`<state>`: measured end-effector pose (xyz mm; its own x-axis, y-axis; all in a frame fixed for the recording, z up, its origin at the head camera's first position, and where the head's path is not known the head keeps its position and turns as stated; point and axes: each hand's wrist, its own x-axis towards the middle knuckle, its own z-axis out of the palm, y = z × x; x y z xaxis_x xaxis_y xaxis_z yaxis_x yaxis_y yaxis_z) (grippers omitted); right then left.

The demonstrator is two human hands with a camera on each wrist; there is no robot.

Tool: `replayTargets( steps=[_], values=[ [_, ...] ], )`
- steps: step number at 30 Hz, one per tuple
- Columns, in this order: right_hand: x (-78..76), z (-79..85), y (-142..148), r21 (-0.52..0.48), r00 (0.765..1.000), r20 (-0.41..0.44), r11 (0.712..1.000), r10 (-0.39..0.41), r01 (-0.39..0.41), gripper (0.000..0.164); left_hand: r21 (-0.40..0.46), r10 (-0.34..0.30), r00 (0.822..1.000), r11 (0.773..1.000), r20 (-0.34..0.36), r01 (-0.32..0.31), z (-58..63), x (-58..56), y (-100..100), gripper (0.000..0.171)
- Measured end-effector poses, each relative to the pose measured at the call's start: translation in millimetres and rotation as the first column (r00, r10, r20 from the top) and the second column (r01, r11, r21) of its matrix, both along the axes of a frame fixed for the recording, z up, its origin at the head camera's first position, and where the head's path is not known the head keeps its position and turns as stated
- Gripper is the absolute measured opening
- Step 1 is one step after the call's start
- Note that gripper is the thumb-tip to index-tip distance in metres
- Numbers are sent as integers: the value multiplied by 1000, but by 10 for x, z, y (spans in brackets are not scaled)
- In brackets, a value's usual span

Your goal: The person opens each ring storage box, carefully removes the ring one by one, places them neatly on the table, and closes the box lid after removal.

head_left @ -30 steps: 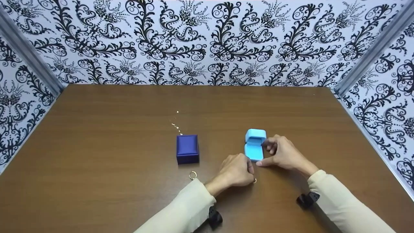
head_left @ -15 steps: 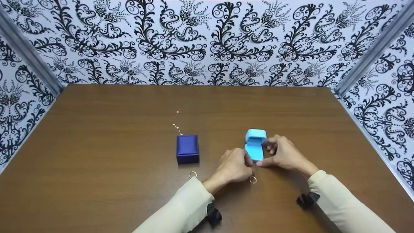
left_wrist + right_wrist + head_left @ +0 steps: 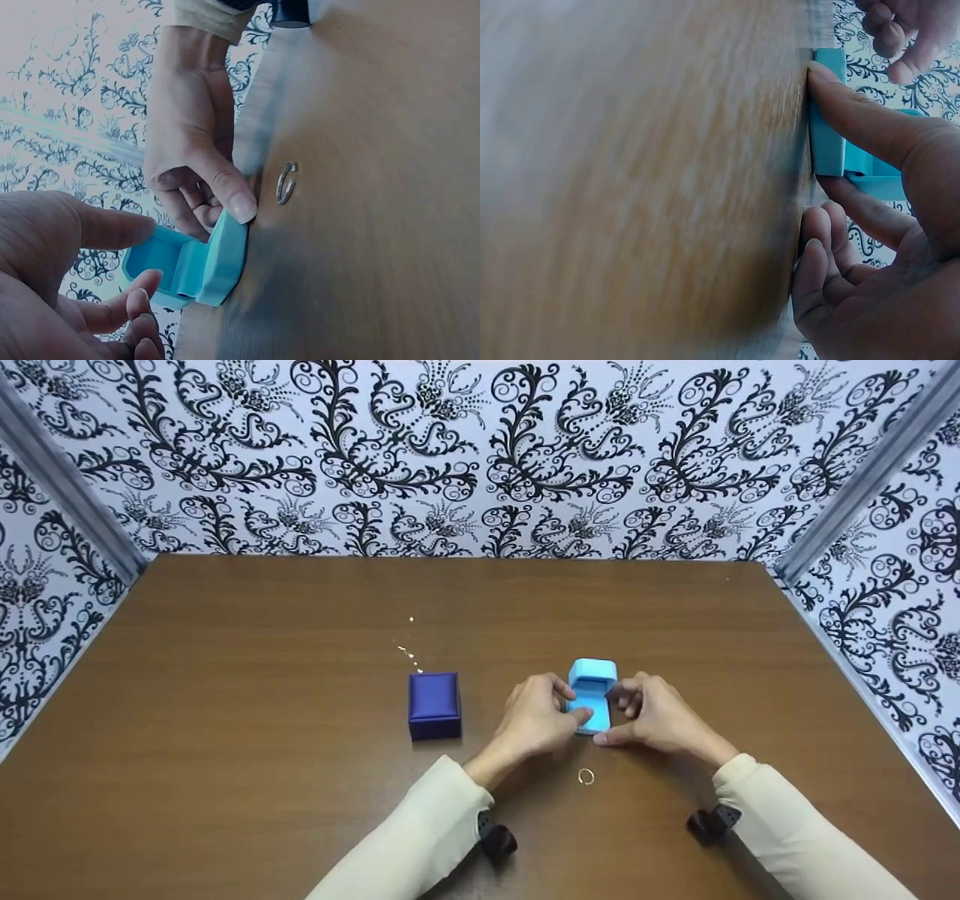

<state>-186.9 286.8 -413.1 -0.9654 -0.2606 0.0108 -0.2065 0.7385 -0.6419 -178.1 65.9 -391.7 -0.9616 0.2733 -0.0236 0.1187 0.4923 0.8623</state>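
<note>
A light blue ring box (image 3: 594, 670) stands on the table with its lid raised toward the back. My right hand (image 3: 660, 716) holds its base, thumb at the front edge and index finger along the side, as the right wrist view shows with the base (image 3: 828, 127) between them. On the other side, my left hand (image 3: 536, 716) hovers over the box, thumb and fingers spread apart with nothing between them. In the left wrist view its thumb (image 3: 116, 227) overlaps the lid. In front of the box lies a thin gold ring (image 3: 586, 776), its band broken by a gap (image 3: 285, 183).
A closed dark blue box (image 3: 435, 705) stands left of my left hand on the brown table (image 3: 262, 697). Small pale flecks (image 3: 409, 654) show behind it. Patterned panels (image 3: 480, 457) border the table at the back and sides.
My left hand has moved from beside the gold ring up to the blue box, its fingers parting. The ring is now fully uncovered; another ring is now hidden by my left sleeve. My right hand stays put.
</note>
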Motion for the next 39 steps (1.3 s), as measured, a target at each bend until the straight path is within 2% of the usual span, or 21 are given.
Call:
replayTargets(
  steps=[6,16,25,39],
  values=[
    [2,12,-3,-6,1000,2,1000,4,-4,55,95,59,998,994,35,-62,0,-66,6,32],
    [-3,9,-4,-5,1000,-2,1000,16,-16,52,168,142,985,973,98,-157,-3,-140,64,49],
    [-5,1,5,-3,1000,1,1000,29,-29,52,178,160,978,967,134,-183,-10,-194,133,56],
    [-10,3,4,0,1000,1,1000,24,-24,54,145,174,976,971,127,-192,-84,-259,156,56]
  ],
)
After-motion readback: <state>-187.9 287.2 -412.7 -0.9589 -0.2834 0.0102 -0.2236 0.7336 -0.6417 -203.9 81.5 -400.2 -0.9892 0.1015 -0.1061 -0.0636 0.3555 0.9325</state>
